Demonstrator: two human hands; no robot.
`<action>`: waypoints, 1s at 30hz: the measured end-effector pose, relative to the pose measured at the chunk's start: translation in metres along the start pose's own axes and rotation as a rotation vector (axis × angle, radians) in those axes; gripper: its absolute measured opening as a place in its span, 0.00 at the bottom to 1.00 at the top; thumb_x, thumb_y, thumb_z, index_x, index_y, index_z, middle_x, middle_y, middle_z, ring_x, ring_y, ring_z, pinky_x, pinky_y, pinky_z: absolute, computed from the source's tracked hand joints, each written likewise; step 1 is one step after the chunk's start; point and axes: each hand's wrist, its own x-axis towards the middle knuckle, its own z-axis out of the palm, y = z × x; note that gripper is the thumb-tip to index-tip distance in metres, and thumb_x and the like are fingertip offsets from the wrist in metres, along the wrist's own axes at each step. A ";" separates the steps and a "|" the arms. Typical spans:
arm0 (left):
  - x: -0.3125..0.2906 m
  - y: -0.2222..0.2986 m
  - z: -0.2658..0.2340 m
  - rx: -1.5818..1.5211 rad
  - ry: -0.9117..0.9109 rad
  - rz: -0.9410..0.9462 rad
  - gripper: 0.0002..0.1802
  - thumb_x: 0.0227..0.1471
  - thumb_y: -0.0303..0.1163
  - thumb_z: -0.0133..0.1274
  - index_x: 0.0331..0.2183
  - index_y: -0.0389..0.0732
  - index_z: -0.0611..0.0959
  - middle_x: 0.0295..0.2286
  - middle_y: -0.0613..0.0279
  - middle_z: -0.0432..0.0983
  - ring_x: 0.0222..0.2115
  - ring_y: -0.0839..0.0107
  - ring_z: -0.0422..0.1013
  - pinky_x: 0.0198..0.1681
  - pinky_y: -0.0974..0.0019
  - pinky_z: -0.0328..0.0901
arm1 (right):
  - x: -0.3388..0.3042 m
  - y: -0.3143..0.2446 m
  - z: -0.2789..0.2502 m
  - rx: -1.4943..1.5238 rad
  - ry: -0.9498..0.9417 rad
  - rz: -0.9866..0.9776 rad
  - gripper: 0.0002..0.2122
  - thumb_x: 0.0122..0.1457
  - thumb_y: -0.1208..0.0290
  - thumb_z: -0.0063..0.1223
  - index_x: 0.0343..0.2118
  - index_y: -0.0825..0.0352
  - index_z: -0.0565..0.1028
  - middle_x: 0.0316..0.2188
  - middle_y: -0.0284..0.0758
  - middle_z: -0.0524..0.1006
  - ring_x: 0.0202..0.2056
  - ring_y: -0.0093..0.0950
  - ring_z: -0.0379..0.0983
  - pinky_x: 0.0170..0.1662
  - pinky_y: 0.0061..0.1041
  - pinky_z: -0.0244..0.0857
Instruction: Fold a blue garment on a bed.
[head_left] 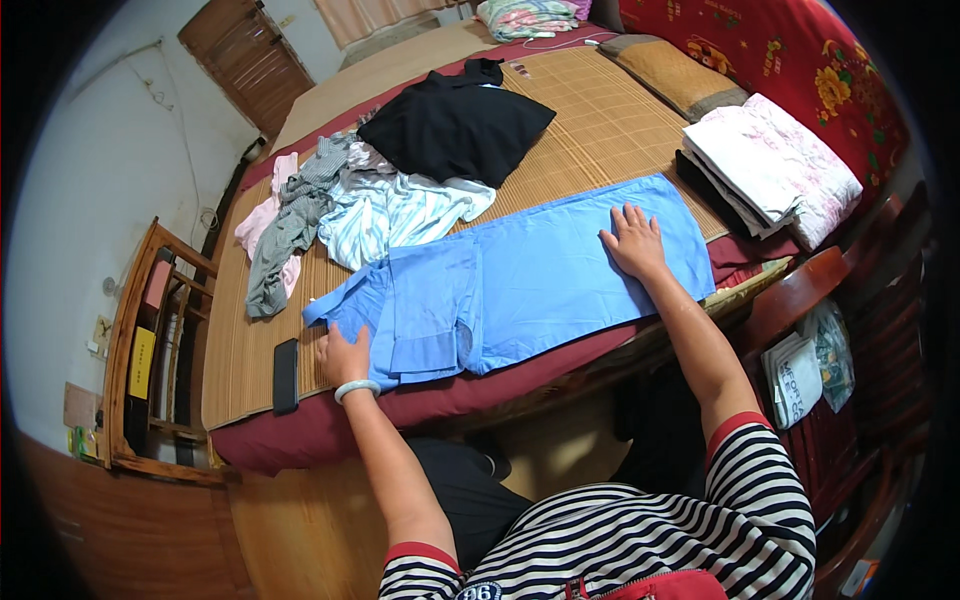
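Note:
A light blue shirt lies folded lengthwise across the near side of the bed, with what looks like a sleeve folded back over its left part. My right hand rests flat on the shirt toward its right end, fingers spread. At the narrower left end, my left hand touches the cloth with its fingers stretched out; a pale bangle circles that wrist. Just left of this hand lies a black phone near the bed's edge.
A bamboo mat covers the bed. Beyond the shirt are a black garment, a blue-and-white garment, a grey garment and a pink one. Folded cloths stand at right, near a wooden chair.

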 end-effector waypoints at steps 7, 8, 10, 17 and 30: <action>-0.002 -0.016 -0.009 0.067 0.097 -0.140 0.34 0.43 0.53 0.63 0.48 0.42 0.80 0.48 0.47 0.75 0.48 0.49 0.72 0.50 0.51 0.67 | 0.000 -0.001 0.000 -0.001 -0.003 0.000 0.33 0.62 0.43 0.41 0.65 0.60 0.62 0.67 0.43 0.57 0.69 0.39 0.48 0.69 0.47 0.37; 0.001 -0.019 -0.007 0.066 0.097 -0.140 0.34 0.43 0.53 0.63 0.48 0.42 0.80 0.48 0.47 0.75 0.48 0.49 0.72 0.50 0.51 0.67 | 0.000 0.000 0.000 -0.004 -0.004 0.002 0.33 0.62 0.43 0.41 0.65 0.60 0.62 0.67 0.43 0.57 0.69 0.39 0.48 0.69 0.47 0.37; 0.004 -0.027 -0.006 0.043 0.015 -0.115 0.31 0.42 0.54 0.63 0.43 0.42 0.82 0.41 0.49 0.80 0.43 0.50 0.76 0.46 0.51 0.69 | 0.000 -0.003 0.000 -0.004 -0.005 -0.005 0.33 0.62 0.43 0.41 0.65 0.60 0.62 0.67 0.43 0.57 0.69 0.39 0.48 0.69 0.48 0.37; 0.011 -0.027 -0.002 0.045 -0.036 -0.174 0.28 0.44 0.55 0.61 0.38 0.41 0.84 0.37 0.49 0.81 0.39 0.48 0.77 0.43 0.51 0.69 | 0.000 0.002 0.000 -0.010 0.002 -0.004 0.33 0.62 0.44 0.41 0.64 0.61 0.62 0.67 0.44 0.57 0.69 0.40 0.48 0.69 0.49 0.38; 0.032 -0.057 0.014 -1.108 -0.312 -0.061 0.15 0.55 0.31 0.57 0.43 0.33 0.81 0.38 0.63 0.79 0.38 0.71 0.73 0.45 0.65 0.66 | 0.000 -0.005 0.003 -0.005 0.021 -0.019 0.32 0.62 0.45 0.42 0.64 0.62 0.63 0.66 0.44 0.58 0.68 0.40 0.49 0.68 0.50 0.39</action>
